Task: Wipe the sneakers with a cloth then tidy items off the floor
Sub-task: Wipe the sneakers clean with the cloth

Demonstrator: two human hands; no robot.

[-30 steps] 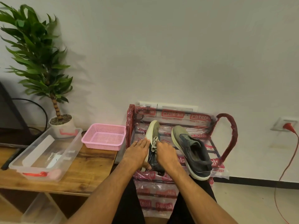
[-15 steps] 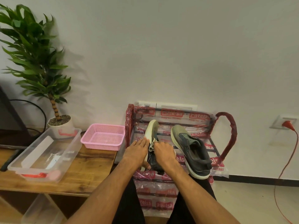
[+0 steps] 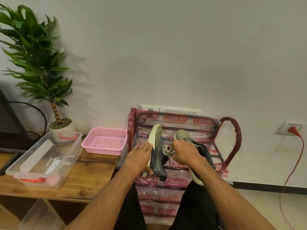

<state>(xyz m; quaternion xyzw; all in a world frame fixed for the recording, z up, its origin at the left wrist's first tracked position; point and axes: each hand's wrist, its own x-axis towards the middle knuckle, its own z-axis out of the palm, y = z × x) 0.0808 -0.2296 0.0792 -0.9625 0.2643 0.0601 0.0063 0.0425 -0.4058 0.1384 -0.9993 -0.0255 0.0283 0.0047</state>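
Near the rack's (image 3: pixel 230 138) front edge, a sneaker (image 3: pixel 157 146) is clasped by the left hand (image 3: pixel 139 156) and a cloth (image 3: pixel 168 150) pinched in the right hand (image 3: pixel 184 153); wiping is judged underway, tidying unstarted.

A lived-in room of a home: a potted plant (image 3: pixel 38 63) at upper left, a wooden tabletop (image 3: pixel 93 166) carrying a pink basket (image 3: pixel 103 150) and clear storage box (image 3: pixel 73 146), a plastic-wrapped shoe rack (image 3: pixel 176 182) against the white wall (image 3: pixel 166 55), a wall socket (image 3: pixel 289 128) at right.
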